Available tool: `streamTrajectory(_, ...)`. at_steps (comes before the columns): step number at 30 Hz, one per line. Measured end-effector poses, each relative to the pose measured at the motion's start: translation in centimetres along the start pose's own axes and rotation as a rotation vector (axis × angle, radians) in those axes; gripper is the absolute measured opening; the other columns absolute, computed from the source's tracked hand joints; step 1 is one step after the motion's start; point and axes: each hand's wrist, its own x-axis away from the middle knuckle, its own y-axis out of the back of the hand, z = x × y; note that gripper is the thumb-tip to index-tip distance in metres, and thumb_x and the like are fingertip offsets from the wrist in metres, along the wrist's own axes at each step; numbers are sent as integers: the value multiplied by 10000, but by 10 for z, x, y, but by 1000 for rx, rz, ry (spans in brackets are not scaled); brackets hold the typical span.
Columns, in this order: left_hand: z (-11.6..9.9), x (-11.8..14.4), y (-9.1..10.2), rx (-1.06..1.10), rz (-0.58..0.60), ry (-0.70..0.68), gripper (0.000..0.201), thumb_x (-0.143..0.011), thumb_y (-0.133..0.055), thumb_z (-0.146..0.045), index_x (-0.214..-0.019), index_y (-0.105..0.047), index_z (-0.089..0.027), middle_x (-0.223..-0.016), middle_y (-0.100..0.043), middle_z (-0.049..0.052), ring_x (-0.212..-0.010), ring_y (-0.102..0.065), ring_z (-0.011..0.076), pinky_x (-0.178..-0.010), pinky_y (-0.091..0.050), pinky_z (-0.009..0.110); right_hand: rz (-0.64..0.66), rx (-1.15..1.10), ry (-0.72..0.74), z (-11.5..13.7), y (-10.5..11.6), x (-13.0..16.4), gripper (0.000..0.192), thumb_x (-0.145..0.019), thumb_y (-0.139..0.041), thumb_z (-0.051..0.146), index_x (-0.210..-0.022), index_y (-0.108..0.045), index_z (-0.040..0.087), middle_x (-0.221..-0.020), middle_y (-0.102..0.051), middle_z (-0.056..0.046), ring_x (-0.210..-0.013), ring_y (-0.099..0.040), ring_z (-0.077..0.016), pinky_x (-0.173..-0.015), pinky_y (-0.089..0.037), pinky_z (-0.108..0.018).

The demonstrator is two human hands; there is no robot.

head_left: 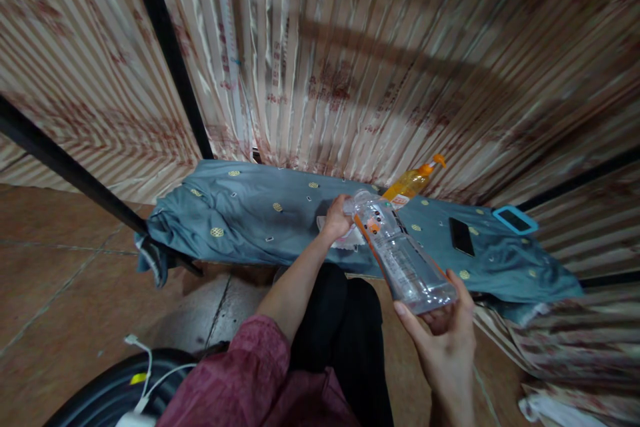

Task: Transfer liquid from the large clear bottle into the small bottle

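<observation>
- Between the two hands, one clear bottle (400, 253) lies tilted, its base low and near, its neck pointing up and away.
- Right hand (443, 333): palm up, fingers curled under and round the bottle's base, gripping it; the forearm comes in from the lower edge.
- Left hand (339, 217): closed about the bottle's neck end, arm stretched forward, a dark red sleeve pushed up past the elbow. Whether it grips the cap itself I cannot tell.
- Just beyond the left hand, one orange bottle (413, 181) with an orange top lies on a grey-blue cloth (240, 213).
- Under the left hand, something white (345, 240) rests on the cloth; its kind is unclear.
- Beyond the right hand, two flat devices: one black phone (461, 235) and, further right, one with a light blue rim (515, 219), both on the cloth and apart.
- Near the left elbow, low down, one white cable (147, 373) over a dark round thing.
- Behind all, a striped curtain (375, 60).
</observation>
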Motion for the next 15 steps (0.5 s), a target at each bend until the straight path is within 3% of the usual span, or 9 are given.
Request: streamTrajectory(15, 3, -1, 0, 6, 1, -17, 342, -766, -790, -243, -1084, -674, -193, -1126, -744, 95, -1050, -689, 250, -961, -521, 357, 12, 3, 34, -3, 0, 0, 1127, -616, -918, 503, -1562, -387, 196, -1410, -578, -228, -1043, -706, -310, -853, -615, -471)
